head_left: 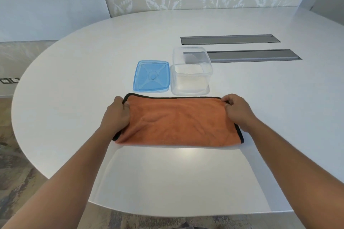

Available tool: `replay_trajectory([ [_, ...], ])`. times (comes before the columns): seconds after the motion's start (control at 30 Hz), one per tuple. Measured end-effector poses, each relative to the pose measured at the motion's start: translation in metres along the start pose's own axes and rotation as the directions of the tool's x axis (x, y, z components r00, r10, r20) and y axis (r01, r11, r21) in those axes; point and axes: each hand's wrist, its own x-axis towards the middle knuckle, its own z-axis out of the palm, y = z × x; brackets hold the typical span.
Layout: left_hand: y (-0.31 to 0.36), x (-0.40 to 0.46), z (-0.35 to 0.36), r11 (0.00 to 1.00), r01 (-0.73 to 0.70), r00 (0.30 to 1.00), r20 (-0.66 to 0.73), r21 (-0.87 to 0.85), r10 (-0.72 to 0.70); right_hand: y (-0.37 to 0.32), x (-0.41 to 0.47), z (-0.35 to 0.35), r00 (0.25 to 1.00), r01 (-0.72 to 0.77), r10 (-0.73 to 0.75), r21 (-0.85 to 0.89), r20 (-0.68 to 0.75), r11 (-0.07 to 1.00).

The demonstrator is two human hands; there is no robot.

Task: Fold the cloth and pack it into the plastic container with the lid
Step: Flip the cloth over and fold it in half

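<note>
An orange cloth [176, 122] with black edging lies on the white table as a wide rectangle, folded over on itself. My left hand [117, 112] pinches its far left corner and my right hand [236, 109] pinches its far right corner. Just beyond the cloth stands the clear plastic container [191, 72], with nothing inside it. Its blue lid [151, 76] lies flat on the table, touching the container's left side.
Two long grey metal cable hatches [229, 39] [255, 55] are set flush in the white table [74, 89] behind the container, which partly overlaps the nearer one. The table's curved edge runs close in front of me and off to the left.
</note>
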Motion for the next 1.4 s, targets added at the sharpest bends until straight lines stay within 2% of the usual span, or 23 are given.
replay_trajectory([
  [0.13, -0.003, -0.004, 0.002, 0.992, -0.051, 0.998, -0.03, 0.116, 0.055, 0.001, -0.001, 0.002, 0.997, 0.012, -0.013, -0.017, -0.073, 1.0],
  [0.33, -0.006, -0.006, -0.001, 0.982, -0.078, 0.996, -0.032, 0.171, 0.085, 0.003, 0.003, 0.002, 0.996, 0.014, -0.017, -0.036, -0.091, 0.999],
  [0.5, -0.012, 0.004, -0.008, 0.999, -0.018, 1.0, 0.017, 0.051, 0.018, 0.002, 0.007, -0.002, 0.993, -0.045, 0.065, 0.185, -0.1, 0.982],
  [0.57, -0.016, 0.007, -0.011, 1.0, -0.003, 0.999, 0.038, -0.001, 0.004, 0.0, 0.009, -0.004, 0.993, -0.037, 0.061, 0.223, -0.104, 0.974],
  [0.7, -0.015, 0.005, -0.009, 0.993, -0.036, 0.995, 0.094, 0.117, 0.025, 0.006, 0.005, -0.001, 0.997, -0.017, 0.026, 0.113, -0.073, 0.993],
  [0.8, -0.013, 0.003, -0.007, 0.978, -0.077, 0.995, 0.077, 0.192, 0.063, 0.007, 0.004, -0.001, 0.999, -0.03, 0.032, 0.068, -0.029, 0.997],
  [0.9, -0.012, 0.007, -0.009, 0.979, -0.028, 0.996, 0.088, 0.202, 0.011, 0.0, 0.007, -0.003, 0.999, -0.05, 0.05, 0.036, 0.011, 0.998],
  [1.07, -0.003, 0.015, -0.012, 0.982, 0.01, 0.999, 0.044, 0.187, -0.019, -0.003, 0.009, 0.0, 0.998, 0.015, -0.025, -0.173, -0.053, 0.985],
  [1.3, 0.001, 0.011, -0.001, 0.956, 0.002, 0.997, -0.071, 0.294, 0.02, -0.003, 0.006, 0.006, 0.99, -0.008, -0.029, -0.265, -0.135, 0.964],
  [1.4, 0.003, 0.009, 0.001, 0.95, -0.006, 0.994, -0.101, 0.314, 0.04, -0.005, 0.004, 0.012, 0.985, -0.014, -0.051, -0.368, -0.167, 0.93],
])
